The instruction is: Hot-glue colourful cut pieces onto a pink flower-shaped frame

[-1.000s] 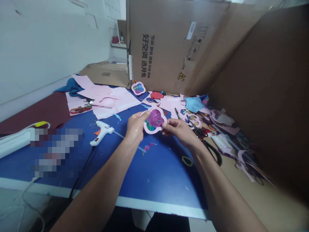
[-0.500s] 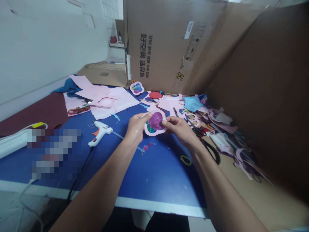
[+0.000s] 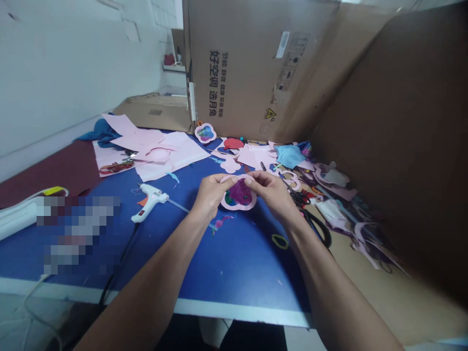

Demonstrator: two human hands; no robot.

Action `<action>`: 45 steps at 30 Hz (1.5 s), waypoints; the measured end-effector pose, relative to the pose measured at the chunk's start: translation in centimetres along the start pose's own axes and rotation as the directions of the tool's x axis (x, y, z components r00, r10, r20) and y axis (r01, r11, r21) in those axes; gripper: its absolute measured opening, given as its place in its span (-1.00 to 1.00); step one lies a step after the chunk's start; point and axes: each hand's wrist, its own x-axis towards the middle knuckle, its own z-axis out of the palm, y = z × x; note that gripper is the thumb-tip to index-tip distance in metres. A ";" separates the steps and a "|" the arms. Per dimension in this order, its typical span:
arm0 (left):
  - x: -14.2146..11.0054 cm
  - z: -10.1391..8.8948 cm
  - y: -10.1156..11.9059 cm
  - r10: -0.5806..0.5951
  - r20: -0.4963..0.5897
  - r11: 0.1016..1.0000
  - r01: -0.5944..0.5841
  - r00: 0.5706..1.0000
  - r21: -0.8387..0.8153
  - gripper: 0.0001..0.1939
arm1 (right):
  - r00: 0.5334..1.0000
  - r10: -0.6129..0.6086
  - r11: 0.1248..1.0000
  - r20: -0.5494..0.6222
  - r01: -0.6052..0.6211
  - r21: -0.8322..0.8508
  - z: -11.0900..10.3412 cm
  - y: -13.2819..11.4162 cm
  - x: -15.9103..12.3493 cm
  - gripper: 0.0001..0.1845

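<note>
Between my two hands is a pink paper flower frame (image 3: 240,206) with a purple, green and blue centre. My left hand (image 3: 212,195) pinches its upper left rim, thumb on top. At the upper right rim, my right hand (image 3: 269,191) grips it the same way. The frame is held above the blue table, tilted toward me. Just beyond it lies a pink flower-shaped paper piece (image 3: 230,165). A white glue gun (image 3: 150,200) rests to the left of my left hand, its glue stick pointing toward my wrist. Small purple and green scraps (image 3: 222,222) lie below the frame.
Pink paper sheets (image 3: 175,151) cover the back left. A similar flower frame (image 3: 205,132) leans near the cardboard box (image 3: 248,68). Scissors (image 3: 300,197) and paper scraps (image 3: 334,214) crowd the right side. A yellow-green loop (image 3: 280,241) and a black cord (image 3: 122,258) lie on the table.
My right hand has shifted from the flower frame's right side to its upper rim. The frame has turned and dropped slightly, uncovering the pink flower-shaped piece behind it.
</note>
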 end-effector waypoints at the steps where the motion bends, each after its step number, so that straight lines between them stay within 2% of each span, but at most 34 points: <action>1: -0.1 0.1 0.0 0.000 0.009 1.000 0.000 1.000 0.017 -0.63 | 1.000 -0.010 1.000 0.005 0.010 -0.014 -0.1 0.0 0.0 -0.49; 9: -0.3 0.5 0.1 -0.034 0.072 0.998 0.029 0.997 0.059 -0.65 | 0.999 -0.023 0.997 -0.029 0.021 -0.075 -0.3 0.4 0.1 -0.55; 14: -0.2 0.6 -0.4 -0.065 0.067 0.996 0.060 0.996 0.070 -0.67 | 0.999 -0.029 0.996 -0.019 0.027 -0.086 -0.3 0.4 0.1 -0.57; 29: -0.4 0.6 -0.1 -0.045 0.045 0.998 0.043 0.998 0.053 -0.70 | 1.000 -0.017 0.996 -0.011 0.016 -0.084 -0.2 0.4 0.1 -0.55; 45: -0.3 0.3 0.0 -0.037 0.061 0.994 0.031 0.997 0.104 -0.78 | 1.000 -0.009 0.997 0.020 0.011 -0.077 -0.2 0.3 0.1 -0.55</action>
